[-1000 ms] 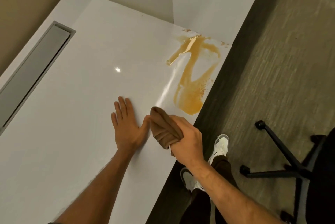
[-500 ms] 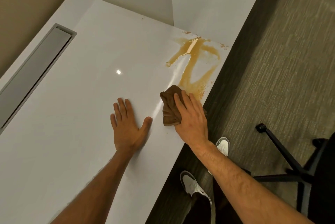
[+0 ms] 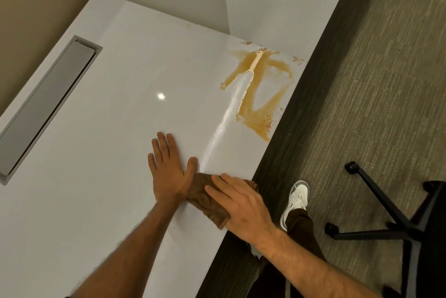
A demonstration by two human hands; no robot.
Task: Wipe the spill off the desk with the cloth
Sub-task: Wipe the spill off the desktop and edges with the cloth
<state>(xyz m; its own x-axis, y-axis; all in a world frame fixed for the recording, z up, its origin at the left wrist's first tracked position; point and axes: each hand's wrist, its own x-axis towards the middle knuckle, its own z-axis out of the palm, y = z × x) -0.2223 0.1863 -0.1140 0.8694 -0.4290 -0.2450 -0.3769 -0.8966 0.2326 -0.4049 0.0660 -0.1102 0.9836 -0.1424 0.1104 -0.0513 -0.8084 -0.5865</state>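
An orange-brown spill (image 3: 259, 94) streaks the far right corner of the white desk (image 3: 96, 152), reaching the desk's right edge. A brown cloth (image 3: 205, 196) lies flat on the desk near that edge, well short of the spill. My right hand (image 3: 241, 206) presses on the cloth with straight fingers and covers most of it. My left hand (image 3: 169, 169) rests flat on the desk just left of the cloth, its thumb touching the cloth's far corner.
A grey cable tray lid (image 3: 48, 104) is set into the desk at the left. A black office chair base (image 3: 386, 213) stands on the carpet at the right. My white shoe (image 3: 295, 201) shows below the desk's dark edge (image 3: 277, 152).
My right hand has dragged the cloth back from the spill's near end toward me along the desk edge, and that end is gone. My left hand has stayed flat in place.
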